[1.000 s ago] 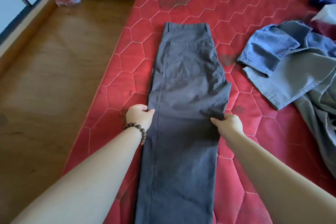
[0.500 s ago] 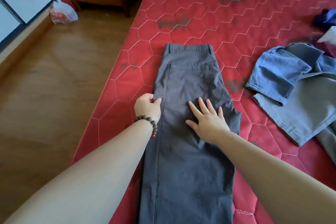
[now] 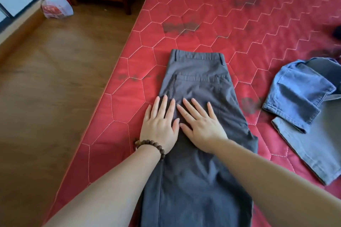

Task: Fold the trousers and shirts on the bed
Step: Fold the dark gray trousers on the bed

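So the dark grey trousers (image 3: 199, 108) are laid out lengthwise near the left edge of the red quilted mattress (image 3: 239, 24), legs stacked one on the other, waistband at the far end and the cuffs running off the bottom of the view. Both hands are flat on the seat area, just below the back pocket. The left hand (image 3: 159, 125) has its fingers straight and spread, sitting half on the trousers' outer seam and half on the mattress, which I'd guess is to pin that edge so the cloth doesn't creep. The right hand (image 3: 200, 125) lies right beside it, fingers fanned wide and pressed on the fabric, holding nothing. Looks like smoothing out wrinkles before the next fold, since a flat base makes a neater fold.

Compared with half a second ago, the left hand has let go of its pinch on the seam and opened flat, and the right one has slid over closer to it. A second ago both were gripping the trouser edges lower down.

Off to the right there's a blue-grey pile of clothes (image 3: 302, 101) still unfolded, well apart from the trousers. There's a beaded bracelet (image 3: 151, 144) on the left wrist and a plastic bag (image 3: 55, 5) on the wooden floor.
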`<state>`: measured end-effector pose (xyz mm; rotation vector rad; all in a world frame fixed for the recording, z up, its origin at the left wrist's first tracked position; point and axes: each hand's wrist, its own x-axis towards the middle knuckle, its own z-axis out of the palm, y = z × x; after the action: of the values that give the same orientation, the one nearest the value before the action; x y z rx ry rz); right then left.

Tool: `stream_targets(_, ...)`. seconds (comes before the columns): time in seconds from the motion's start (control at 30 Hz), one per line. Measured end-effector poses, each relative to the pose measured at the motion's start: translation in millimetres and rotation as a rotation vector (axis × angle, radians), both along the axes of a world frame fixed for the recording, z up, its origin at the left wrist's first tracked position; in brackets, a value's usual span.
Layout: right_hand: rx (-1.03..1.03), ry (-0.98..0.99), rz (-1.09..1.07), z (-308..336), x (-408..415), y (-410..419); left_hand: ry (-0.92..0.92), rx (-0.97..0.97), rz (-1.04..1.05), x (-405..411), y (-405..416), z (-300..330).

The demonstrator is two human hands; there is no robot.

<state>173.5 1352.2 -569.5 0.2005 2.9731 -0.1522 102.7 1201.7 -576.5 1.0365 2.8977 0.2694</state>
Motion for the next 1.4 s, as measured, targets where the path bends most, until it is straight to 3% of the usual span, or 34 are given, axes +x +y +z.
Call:
stream_targets(0.07, 0.092, -0.019, -0.039, 0.7, -18.3, 36.3, 0.021, 0.026, 0.007, -0.6, 1.2, -2.5)
stream_targets(0.2, 0.173, -0.128, -0.492, 16.2, -32.7, 102.4, 0.009, -0.041, 0.017, -0.4, 2.6, -4.4)
stream_targets(0.27, 0.157, -0.009, -0.551, 23.6, -23.8, 93.3, 0.009, -0.040, 0.015, 0.0, 1.8, -3.3)
stream_targets(0.37, 0.046, 0.215, -0.276, 24.7, 15.7, 30.9, -0.001, -0.032, 0.012, -1.4, 1.5, -0.1)
stream_targets(0.43, 0.005, 0.144, -0.066, 16.2, 61.9, -8.8, -0.008, -0.072, 0.009, -1.2, 1.6, 1.6)
stream_targets(0.47, 0.034, 0.073, -0.058, 12.8, 84.2, -13.8, -0.022, -0.099, -0.002, -1.5, 1.5, 2.6)
stream_targets(0.6, 0.135, -0.018, -0.583, 13.7, 140.7, 24.9, -0.102, -0.209, -0.014, -7.2, 1.1, 13.5)
stream_targets(0.67, 0.093, 0.013, -0.745, 22.5, 151.9, 22.2, -0.016, -0.192, 0.029, 7.4, -1.7, 25.1)
stream_targets(0.8, 0.045, 0.196, -0.391, 34.7, 163.6, -60.8, 0.023, -0.007, -0.221, 107.8, -29.9, 31.3)
stream_targets(0.9, -0.037, 0.124, -0.256, 25.7, 187.7, -123.3, -0.073, -0.089, -0.250, 179.1, -71.7, 18.4)
stream_targets(1.07, -0.047, 0.047, -0.385, 11.4, 246.6, -154.1, -0.038, -0.122, -0.159, 222.0, -127.1, 19.6)
stream_targets(1.23, 0.005, 0.023, -0.826, 14.0, 311.0, -160.0, -0.021, -0.162, 0.034, 250.1, -177.9, 23.0)
stream_targets(1.27, 0.013, 0.044, -0.833, 17.4, 316.9, -171.2, -0.016, -0.155, 0.045, 259.6, -183.8, 24.2)
stream_targets(1.4, -0.111, 0.130, -0.291, 25.9, 322.4, -247.4, -0.065, -0.093, -0.200, 319.7, -200.5, 25.0)
